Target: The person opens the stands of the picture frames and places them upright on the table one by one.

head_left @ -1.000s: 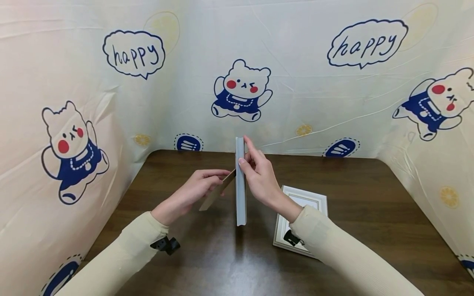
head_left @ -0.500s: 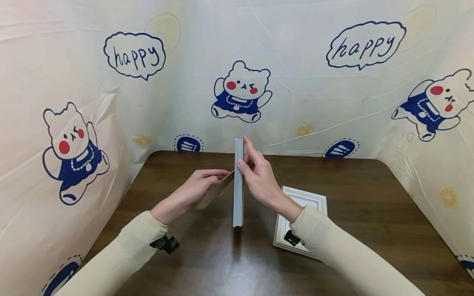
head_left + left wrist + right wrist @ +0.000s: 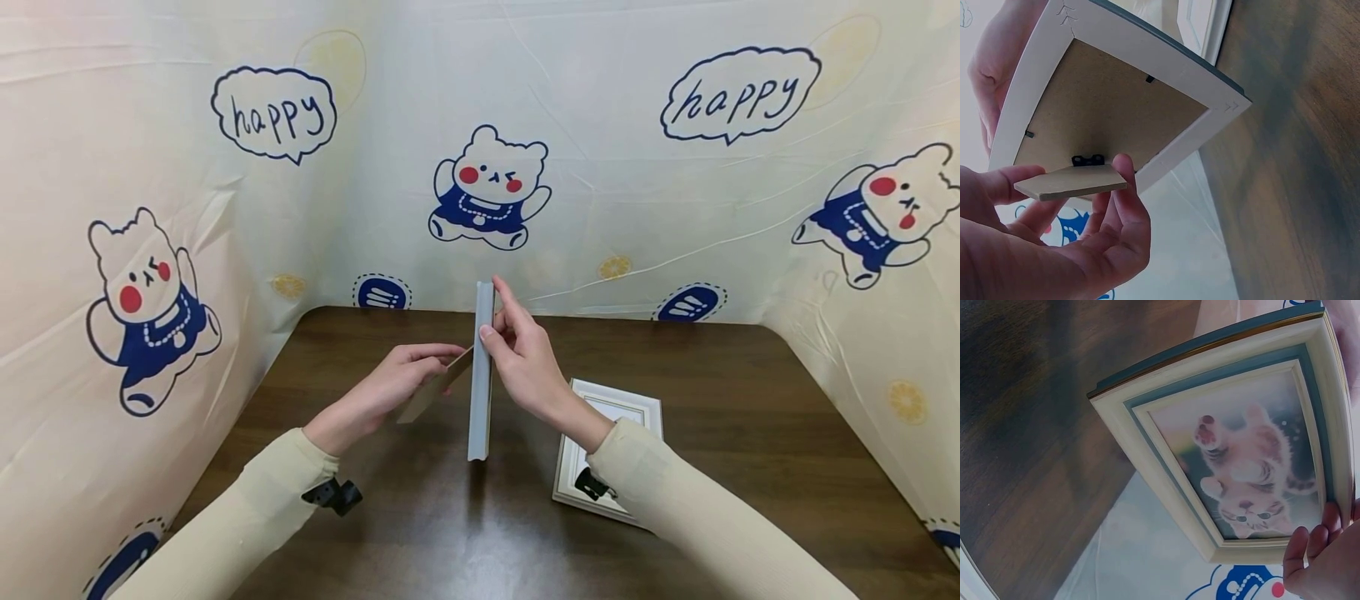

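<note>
A picture frame [image 3: 481, 400] is held on edge above the table, its blue-grey side facing up in the head view. My right hand [image 3: 527, 354] grips its right side near the far end, thumb on the edge. In the right wrist view, the front shows a kitten photo [image 3: 1247, 481] inside a cream border. In the left wrist view, the brown backboard [image 3: 1116, 106] has a small black hinge [image 3: 1088, 160]. From it a flat support leg [image 3: 1072, 182] sticks out at an angle. My left hand [image 3: 397, 379] pinches this leg by its edges between thumb and fingers.
A second, white picture frame [image 3: 652, 412] lies flat on the brown table [image 3: 720, 467], partly under my right forearm. A printed cloth [image 3: 600, 208] hangs behind the table and along both sides. Black camera mounts [image 3: 336, 495] sit on both wrists.
The near end of the held frame has swung slightly left, and the support leg has shifted a little left with it. Both hands keep their hold.
</note>
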The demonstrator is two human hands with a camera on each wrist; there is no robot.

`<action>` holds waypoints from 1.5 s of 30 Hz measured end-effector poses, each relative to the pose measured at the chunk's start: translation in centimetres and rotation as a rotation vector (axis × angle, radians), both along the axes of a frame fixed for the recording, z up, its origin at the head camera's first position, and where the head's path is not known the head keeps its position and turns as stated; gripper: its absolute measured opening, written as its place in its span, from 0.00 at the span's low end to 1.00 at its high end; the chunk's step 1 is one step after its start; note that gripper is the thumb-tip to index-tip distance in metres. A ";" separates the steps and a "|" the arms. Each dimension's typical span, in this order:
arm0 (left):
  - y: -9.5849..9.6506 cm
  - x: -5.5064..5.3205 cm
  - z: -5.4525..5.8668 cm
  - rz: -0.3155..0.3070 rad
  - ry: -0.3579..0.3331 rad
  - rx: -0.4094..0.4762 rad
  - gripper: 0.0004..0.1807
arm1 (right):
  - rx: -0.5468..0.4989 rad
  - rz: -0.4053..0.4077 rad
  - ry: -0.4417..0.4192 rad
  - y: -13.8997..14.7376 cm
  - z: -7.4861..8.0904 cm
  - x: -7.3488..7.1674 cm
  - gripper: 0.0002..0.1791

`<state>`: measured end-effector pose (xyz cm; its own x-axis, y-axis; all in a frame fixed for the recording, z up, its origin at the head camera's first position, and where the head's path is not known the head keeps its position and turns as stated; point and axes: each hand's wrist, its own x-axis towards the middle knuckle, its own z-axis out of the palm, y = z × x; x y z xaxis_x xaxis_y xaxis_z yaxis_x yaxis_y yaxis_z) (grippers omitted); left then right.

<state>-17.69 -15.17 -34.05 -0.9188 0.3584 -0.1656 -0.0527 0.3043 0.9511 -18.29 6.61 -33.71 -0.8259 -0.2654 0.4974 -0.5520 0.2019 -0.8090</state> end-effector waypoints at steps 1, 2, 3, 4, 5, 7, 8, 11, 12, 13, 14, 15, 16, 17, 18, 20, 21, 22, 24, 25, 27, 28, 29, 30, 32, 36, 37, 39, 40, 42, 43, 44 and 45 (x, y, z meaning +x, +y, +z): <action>0.0 0.0 0.0 0.002 -0.002 0.002 0.24 | -0.004 -0.001 0.000 0.0 0.0 0.0 0.36; 0.0 0.1 0.0 0.006 -0.003 0.006 0.24 | -0.008 -0.001 0.000 -0.1 0.0 0.0 0.36; 0.0 0.1 0.0 0.009 -0.005 0.009 0.24 | -0.014 -0.001 0.001 -0.1 0.1 0.1 0.35; 0.1 0.1 0.0 0.012 -0.005 0.012 0.24 | -0.018 -0.002 0.000 -0.1 0.0 0.0 0.35; 0.1 0.2 0.0 0.015 -0.007 0.015 0.24 | -0.025 -0.002 0.000 -0.2 0.1 0.0 0.35; 0.1 0.2 0.0 0.019 -0.012 0.013 0.25 | -0.037 0.000 0.001 -0.3 0.1 0.1 0.34; 0.1 0.2 0.0 0.020 -0.016 0.012 0.25 | -0.042 0.000 0.002 -0.3 0.1 0.1 0.33; 0.1 0.4 0.0 0.024 -0.030 -0.003 0.24 | -0.052 0.001 -0.003 -0.3 0.0 0.1 0.33; 0.2 0.4 0.0 0.026 -0.033 -0.005 0.24 | -0.054 0.001 -0.005 -0.3 -0.1 0.1 0.33; 0.2 0.4 0.0 0.028 -0.038 -0.006 0.24 | -0.055 0.000 -0.008 -0.3 -0.1 0.1 0.33; 0.2 0.5 0.0 0.030 -0.041 -0.005 0.24 | -0.056 -0.001 -0.011 -0.4 -0.1 0.1 0.33; 0.2 0.5 0.0 0.031 -0.043 -0.003 0.24 | -0.057 -0.002 -0.013 -0.4 -0.1 0.2 0.33; 0.2 0.5 0.0 0.032 -0.043 -0.001 0.24 | -0.058 -0.005 -0.014 -0.4 -0.1 0.2 0.33; 0.3 0.6 0.0 0.033 -0.043 0.002 0.24 | -0.059 -0.006 -0.014 -0.4 -0.1 0.2 0.33; 0.3 0.6 0.0 0.034 -0.042 0.003 0.24 | -0.060 -0.008 -0.013 -0.4 -0.1 0.2 0.33; 0.4 0.7 0.1 0.034 -0.024 -0.002 0.24 | -0.061 -0.013 -0.011 -0.4 -0.1 0.2 0.33; 0.4 0.8 0.1 0.038 -0.006 -0.015 0.25 | -0.061 -0.016 -0.010 -0.4 -0.1 0.2 0.33; 0.5 0.9 0.2 0.045 0.015 -0.028 0.25 | -0.060 -0.019 -0.011 -0.4 -0.1 0.2 0.33; 0.6 1.1 0.4 0.062 0.083 -0.090 0.25 | -0.056 -0.025 -0.011 -0.5 -0.2 0.1 0.33; 0.6 1.3 0.5 0.076 0.137 -0.138 0.25 | -0.054 -0.028 -0.012 -0.5 -0.2 0.1 0.33; 0.9 1.8 0.8 0.115 0.255 -0.241 0.24 | -0.050 -0.034 -0.012 -0.5 -0.2 0.1 0.32; 1.0 2.2 1.0 0.135 0.320 -0.292 0.24 | -0.050 -0.035 -0.012 -0.5 -0.1 0.1 0.32; 1.2 2.5 1.1 0.155 0.386 -0.344 0.24 | -0.049 -0.038 -0.011 -0.5 -0.1 0.1 0.32; 1.5 2.9 1.4 0.175 0.452 -0.392 0.23 | -0.048 -0.039 -0.011 -0.5 -0.1 0.1 0.32; 2.0 3.9 1.7 0.197 0.567 -0.452 0.23 | -0.050 -0.040 -0.008 -0.5 -0.1 0.1 0.32; 2.9 6.1 2.3 0.193 0.752 -0.551 0.24 | -0.052 -0.042 -0.005 -0.4 -0.1 0.1 0.32; 3.1 6.6 2.4 0.187 0.790 -0.573 0.24 | -0.052 -0.043 -0.005 -0.4 0.0 0.0 0.32; 3.5 7.5 2.5 0.177 0.848 -0.603 0.24 | -0.049 -0.046 -0.006 -0.4 0.0 -0.1 0.32; 3.6 7.8 2.5 0.172 0.870 -0.612 0.24 | -0.047 -0.049 -0.008 -0.4 0.0 -0.1 0.31; 3.9 8.4 2.5 0.163 0.895 -0.621 0.25 | -0.045 -0.052 -0.009 -0.4 0.0 -0.2 0.31; 4.0 8.6 2.4 0.157 0.899 -0.622 0.25 | -0.044 -0.052 -0.009 -0.4 0.0 -0.3 0.31; 4.1 8.8 2.4 0.150 0.898 -0.619 0.25 | -0.044 -0.053 -0.009 -0.4 0.0 -0.3 0.31; 4.2 9.0 2.3 0.140 0.892 -0.617 0.25 | -0.046 -0.055 -0.009 -0.4 -0.1 -0.3 0.31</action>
<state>-8.65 -10.94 -31.73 -0.8237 0.3251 0.4645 0.5082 0.7866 0.3506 -18.62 6.20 -33.76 -0.8433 -0.1970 0.5001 -0.5336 0.1944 -0.8231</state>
